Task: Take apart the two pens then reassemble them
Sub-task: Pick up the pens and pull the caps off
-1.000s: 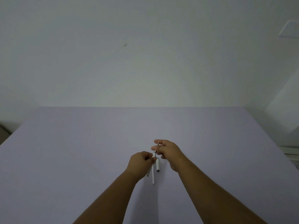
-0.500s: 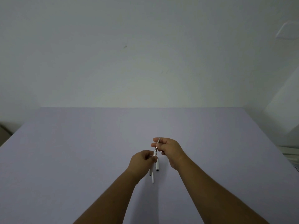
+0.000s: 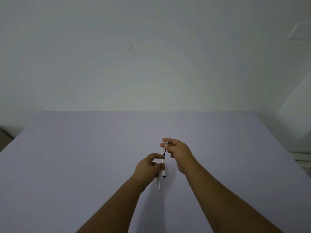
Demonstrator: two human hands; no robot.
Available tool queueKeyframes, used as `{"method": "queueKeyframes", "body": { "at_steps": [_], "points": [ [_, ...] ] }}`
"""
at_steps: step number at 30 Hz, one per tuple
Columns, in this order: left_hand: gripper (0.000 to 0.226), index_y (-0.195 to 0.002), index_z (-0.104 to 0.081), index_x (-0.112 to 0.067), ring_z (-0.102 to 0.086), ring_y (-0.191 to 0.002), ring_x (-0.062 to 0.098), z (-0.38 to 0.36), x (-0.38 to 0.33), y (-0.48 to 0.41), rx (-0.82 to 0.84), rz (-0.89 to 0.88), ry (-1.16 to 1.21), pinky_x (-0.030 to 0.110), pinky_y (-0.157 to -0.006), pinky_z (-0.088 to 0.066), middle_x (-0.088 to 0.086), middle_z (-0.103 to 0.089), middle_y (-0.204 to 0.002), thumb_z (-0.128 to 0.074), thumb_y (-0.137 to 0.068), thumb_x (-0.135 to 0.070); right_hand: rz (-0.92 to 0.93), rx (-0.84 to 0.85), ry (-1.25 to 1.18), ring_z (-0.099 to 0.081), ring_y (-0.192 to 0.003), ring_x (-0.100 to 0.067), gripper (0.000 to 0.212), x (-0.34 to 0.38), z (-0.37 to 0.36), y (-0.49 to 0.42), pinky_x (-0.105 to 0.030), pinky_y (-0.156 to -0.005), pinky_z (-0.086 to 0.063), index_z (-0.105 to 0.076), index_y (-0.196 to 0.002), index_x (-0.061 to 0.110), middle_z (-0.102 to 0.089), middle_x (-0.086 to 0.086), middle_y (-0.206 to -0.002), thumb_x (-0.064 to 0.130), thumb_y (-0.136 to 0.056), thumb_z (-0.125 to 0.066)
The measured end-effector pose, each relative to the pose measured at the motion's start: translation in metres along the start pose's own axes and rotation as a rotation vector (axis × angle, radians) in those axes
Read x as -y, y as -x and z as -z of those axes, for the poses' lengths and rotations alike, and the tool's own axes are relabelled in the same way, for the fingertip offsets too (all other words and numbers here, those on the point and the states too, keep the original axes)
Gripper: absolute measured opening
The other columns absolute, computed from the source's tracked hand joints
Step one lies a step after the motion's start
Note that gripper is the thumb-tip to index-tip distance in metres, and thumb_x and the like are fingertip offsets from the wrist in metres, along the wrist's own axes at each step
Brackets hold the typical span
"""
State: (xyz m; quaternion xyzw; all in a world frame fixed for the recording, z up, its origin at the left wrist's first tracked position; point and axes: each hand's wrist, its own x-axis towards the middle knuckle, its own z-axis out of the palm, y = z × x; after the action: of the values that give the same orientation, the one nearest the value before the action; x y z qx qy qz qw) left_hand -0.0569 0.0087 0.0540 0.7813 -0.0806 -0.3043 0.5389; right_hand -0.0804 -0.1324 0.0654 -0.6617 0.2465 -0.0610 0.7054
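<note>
My left hand (image 3: 148,167) grips a white pen barrel (image 3: 162,160) that slants down past my palm to its lower end (image 3: 157,181). My right hand (image 3: 178,150) pinches the metal tip section (image 3: 167,142), and a dark ink refill (image 3: 164,153) shows between the tip and the barrel mouth. Both hands hover just above the pale lilac table (image 3: 84,157). A short white pen cap (image 3: 164,174) lies on the table under the hands, and a thin white piece (image 3: 159,187) lies just below it.
The table's far edge meets a plain white wall (image 3: 151,64). Some white objects show past the table's right edge (image 3: 303,158).
My right hand has moved up and away from the left, drawing the tip and dark refill out of the white barrel. The left hand stayed roughly in place.
</note>
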Motion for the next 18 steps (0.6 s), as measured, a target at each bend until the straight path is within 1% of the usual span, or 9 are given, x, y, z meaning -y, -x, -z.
{"method": "queueKeyframes", "body": {
  "at_steps": [3, 5, 7, 10, 13, 14, 16, 18],
  "points": [
    [0.021, -0.103, -0.066, -0.026, -0.066, -0.075, 0.018, 0.002, 0.002, 0.0, 0.003, 0.005, 0.007, 0.023, -0.068, -0.056, 0.013, -0.072, -0.095, -0.064, -0.085, -0.016, 0.006, -0.11, -0.124, -0.06, -0.082, -0.006, 0.019, 0.003, 0.001, -0.005, -0.024, -0.072, -0.044, -0.063, -0.097, 0.027, -0.071, 0.008, -0.091, 0.01, -0.088, -0.058],
    [0.021, -0.104, -0.066, -0.025, -0.065, -0.077, 0.02, 0.003, 0.004, -0.001, -0.003, 0.011, 0.009, 0.026, -0.071, -0.057, 0.015, -0.071, -0.096, -0.064, -0.085, -0.016, -0.006, -0.211, -0.237, -0.061, -0.081, -0.011, 0.019, 0.006, 0.006, -0.011, -0.026, -0.075, -0.048, -0.061, -0.096, 0.024, -0.07, 0.002, -0.092, 0.008, -0.088, -0.058],
    [0.02, -0.104, -0.066, -0.024, -0.064, -0.077, 0.021, 0.005, 0.007, -0.001, -0.023, 0.018, 0.016, 0.025, -0.07, -0.057, 0.016, -0.071, -0.096, -0.065, -0.085, -0.017, -0.048, -0.27, -0.25, -0.06, -0.075, -0.014, 0.015, 0.004, 0.011, -0.014, -0.028, -0.074, -0.051, -0.062, -0.093, 0.018, -0.067, -0.004, -0.086, 0.006, -0.085, -0.062],
    [0.017, -0.099, -0.065, -0.025, -0.063, -0.074, 0.019, 0.008, 0.013, -0.003, -0.068, 0.029, 0.05, 0.022, -0.063, -0.054, 0.017, -0.071, -0.096, -0.066, -0.084, -0.018, -0.172, -0.206, -0.009, -0.057, -0.063, -0.016, 0.011, -0.017, 0.019, -0.015, -0.03, -0.071, -0.052, -0.066, -0.085, 0.01, -0.062, -0.006, -0.075, 0.0, -0.082, -0.062],
    [0.014, -0.095, -0.064, -0.027, -0.063, -0.07, 0.015, 0.008, 0.023, -0.009, -0.117, 0.052, 0.062, 0.019, -0.058, -0.052, 0.016, -0.072, -0.093, -0.066, -0.083, -0.019, -0.274, -0.111, 0.293, -0.057, -0.064, -0.023, 0.023, -0.048, 0.019, -0.016, -0.036, -0.071, -0.05, -0.061, -0.062, 0.014, -0.061, -0.012, -0.072, -0.003, -0.078, -0.061],
    [0.014, -0.095, -0.064, -0.027, -0.063, -0.07, 0.015, 0.007, 0.027, -0.012, -0.128, 0.062, 0.054, 0.02, -0.059, -0.053, 0.014, -0.071, -0.092, -0.067, -0.084, -0.02, -0.293, -0.092, 0.393, -0.057, -0.066, -0.025, 0.022, -0.058, 0.019, -0.018, -0.037, -0.071, -0.049, -0.059, -0.06, 0.013, -0.06, -0.014, -0.073, -0.002, -0.076, -0.062],
    [0.016, -0.098, -0.064, -0.025, -0.062, -0.069, 0.016, 0.005, 0.036, -0.018, -0.146, 0.086, 0.035, 0.025, -0.065, -0.056, 0.01, -0.071, -0.089, -0.066, -0.084, -0.02, -0.311, -0.089, 0.54, -0.059, -0.071, -0.025, 0.012, -0.076, 0.015, -0.022, -0.038, -0.074, -0.052, -0.062, -0.068, 0.012, -0.063, -0.013, -0.075, 0.002, -0.075, -0.064],
    [0.018, -0.1, -0.064, -0.025, -0.062, -0.069, 0.017, 0.002, 0.046, -0.025, -0.159, 0.111, 0.011, 0.03, -0.07, -0.057, 0.009, -0.071, -0.089, -0.065, -0.084, -0.019, -0.299, -0.102, 0.637, -0.062, -0.073, -0.024, 0.004, -0.091, 0.012, -0.024, -0.034, -0.076, -0.053, -0.067, -0.076, 0.01, -0.068, -0.013, -0.079, 0.008, -0.077, -0.064]
  ]
}}
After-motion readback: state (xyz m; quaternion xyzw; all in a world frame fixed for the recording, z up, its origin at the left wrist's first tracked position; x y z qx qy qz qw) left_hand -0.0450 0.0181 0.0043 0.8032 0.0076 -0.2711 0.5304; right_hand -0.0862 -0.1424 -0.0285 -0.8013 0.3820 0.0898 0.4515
